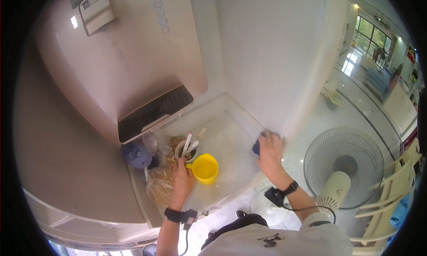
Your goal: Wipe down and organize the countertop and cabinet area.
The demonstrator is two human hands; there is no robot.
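Observation:
My right hand point(270, 152) presses a dark blue cloth point(256, 148) against the right edge of the white countertop point(230, 149), beside the wall. Most of the cloth is hidden under the fingers. On the left, my left hand point(182, 181) is at the handle of a yellow plastic cup point(205, 169). Its fingertips also overlap a white cup point(180, 152) that holds pens and other slim items. Whether the fingers grip the handle or the white cup is not plain. Clear plastic bags of dry, light-brown food point(160, 186) lie just left of this hand.
A water dispenser point(160, 56) with a black drip tray point(155, 114) stands at the back. A blue-purple round container point(136, 155) sits beneath it. A white wall point(263, 56) bounds the counter. To the right stand a floor fan point(343, 166) and a cream chair point(390, 192).

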